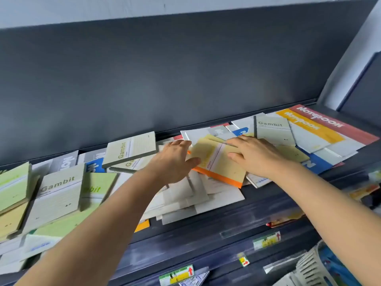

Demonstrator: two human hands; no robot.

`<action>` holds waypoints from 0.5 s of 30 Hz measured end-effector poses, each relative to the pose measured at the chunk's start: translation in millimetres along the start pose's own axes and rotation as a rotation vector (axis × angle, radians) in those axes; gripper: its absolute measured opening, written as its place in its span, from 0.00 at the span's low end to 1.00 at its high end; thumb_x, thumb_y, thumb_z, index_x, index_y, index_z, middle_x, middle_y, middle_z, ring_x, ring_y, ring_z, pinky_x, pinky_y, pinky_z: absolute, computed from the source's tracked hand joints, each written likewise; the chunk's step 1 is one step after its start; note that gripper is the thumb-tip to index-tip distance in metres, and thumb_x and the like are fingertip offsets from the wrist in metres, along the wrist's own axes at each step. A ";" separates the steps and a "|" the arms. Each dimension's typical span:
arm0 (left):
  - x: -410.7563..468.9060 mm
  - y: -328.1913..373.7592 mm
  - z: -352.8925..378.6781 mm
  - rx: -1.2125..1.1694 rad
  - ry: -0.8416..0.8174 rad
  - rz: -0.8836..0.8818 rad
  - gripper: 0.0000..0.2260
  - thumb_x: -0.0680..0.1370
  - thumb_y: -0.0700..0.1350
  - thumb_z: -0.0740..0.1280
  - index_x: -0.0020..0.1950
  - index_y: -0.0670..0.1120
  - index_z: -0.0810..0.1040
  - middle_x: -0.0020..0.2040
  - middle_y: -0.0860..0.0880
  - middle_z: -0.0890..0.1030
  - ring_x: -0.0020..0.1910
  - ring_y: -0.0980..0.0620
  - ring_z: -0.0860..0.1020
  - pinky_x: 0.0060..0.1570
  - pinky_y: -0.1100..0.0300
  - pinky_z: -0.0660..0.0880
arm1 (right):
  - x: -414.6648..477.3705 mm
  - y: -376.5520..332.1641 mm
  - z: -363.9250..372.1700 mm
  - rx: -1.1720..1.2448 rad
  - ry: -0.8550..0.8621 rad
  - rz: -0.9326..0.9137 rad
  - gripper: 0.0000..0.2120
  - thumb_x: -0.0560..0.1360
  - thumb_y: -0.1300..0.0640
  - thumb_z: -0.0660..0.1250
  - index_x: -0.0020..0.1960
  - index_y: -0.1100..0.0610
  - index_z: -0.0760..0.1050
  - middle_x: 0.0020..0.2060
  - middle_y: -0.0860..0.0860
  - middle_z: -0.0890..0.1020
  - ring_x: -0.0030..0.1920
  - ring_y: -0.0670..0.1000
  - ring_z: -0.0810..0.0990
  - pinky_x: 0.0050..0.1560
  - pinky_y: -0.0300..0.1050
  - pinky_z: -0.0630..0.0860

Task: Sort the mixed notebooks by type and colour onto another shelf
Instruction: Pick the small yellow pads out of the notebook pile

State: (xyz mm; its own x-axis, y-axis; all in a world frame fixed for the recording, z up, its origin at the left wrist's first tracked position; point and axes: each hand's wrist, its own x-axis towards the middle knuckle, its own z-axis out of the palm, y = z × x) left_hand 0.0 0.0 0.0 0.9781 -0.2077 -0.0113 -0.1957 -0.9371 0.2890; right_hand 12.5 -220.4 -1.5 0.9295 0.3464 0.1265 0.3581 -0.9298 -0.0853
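Yellow notebook [218, 164] with orange edge lay mid-shelf, long axis running near-right to far-left — left hand [175, 162] open against its left edge, right hand [253, 155] flat on top.

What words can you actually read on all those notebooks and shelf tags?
"Gambit": grey notebook, front left.
"Gambit": grey notebook, tilted, centre-left.
"Gambit": grey notebook, right.
"...mbit", partly covered: green notebook.
"Notebook", upside down: red notebook.
"Notebook", upside down, blurred: orange notebook.
Shelf-edge tags: too small and blurred; only red arrows show.
The yellow pad with an orange edge under both hands: print blurred.
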 end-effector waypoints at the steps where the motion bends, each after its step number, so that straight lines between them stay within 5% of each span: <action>1: 2.5 5.2 1.3 0.003 -0.009 -0.010 0.28 0.80 0.58 0.60 0.76 0.47 0.61 0.76 0.48 0.64 0.74 0.47 0.60 0.71 0.52 0.61 | 0.8 4.5 -0.2 -0.015 -0.006 -0.012 0.20 0.81 0.46 0.56 0.71 0.50 0.66 0.66 0.49 0.74 0.64 0.52 0.72 0.58 0.48 0.70; 8: 20.2 32.9 11.5 0.020 -0.011 -0.129 0.20 0.83 0.47 0.55 0.75 0.47 0.63 0.75 0.48 0.65 0.73 0.47 0.61 0.70 0.50 0.62 | 13.2 30.3 4.4 0.140 -0.160 -0.036 0.26 0.77 0.38 0.59 0.71 0.47 0.64 0.63 0.49 0.74 0.64 0.52 0.69 0.49 0.45 0.66; 15: 20.9 41.6 13.9 -0.012 0.033 -0.232 0.20 0.83 0.45 0.56 0.76 0.46 0.62 0.75 0.48 0.65 0.74 0.47 0.61 0.70 0.49 0.63 | 43.8 32.0 10.6 0.357 -0.249 -0.003 0.34 0.67 0.40 0.73 0.69 0.47 0.66 0.63 0.47 0.75 0.61 0.52 0.73 0.56 0.50 0.75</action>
State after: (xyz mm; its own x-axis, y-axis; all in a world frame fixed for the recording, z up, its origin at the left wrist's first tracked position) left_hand 11.3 -47.2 -1.5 0.9987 0.0220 -0.0470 0.0349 -0.9551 0.2941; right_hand 65.6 -233.7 -9.2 0.9056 0.4094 -0.1110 0.3284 -0.8423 -0.4274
